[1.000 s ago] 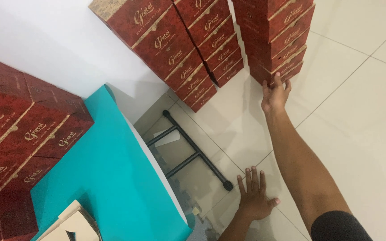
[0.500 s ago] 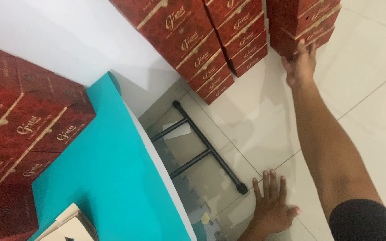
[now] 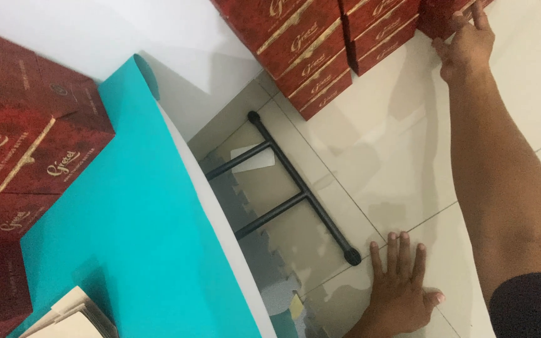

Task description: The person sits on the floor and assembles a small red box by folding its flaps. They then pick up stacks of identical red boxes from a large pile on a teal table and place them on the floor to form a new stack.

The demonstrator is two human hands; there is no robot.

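Head view: the right hand (image 3: 468,47), fingers curled onto a red box (image 3: 446,19) in the floor stack at one o'clock, while the left hand (image 3: 402,291) lies spread flat on the tiled floor (image 3: 377,150) at five o'clock. The step looks like taking hold of that box; drawing it free would call for a firmer hold, the teal counter (image 3: 126,250) lying at eight o'clock.

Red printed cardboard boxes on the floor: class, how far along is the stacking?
Done: red printed cardboard boxes stand in stacks on the white tiled floor. In hand: the right hand grips a box at the far-right stack; the left hand braces flat on the floor. Left: more red boxes sit on the turquoise table.
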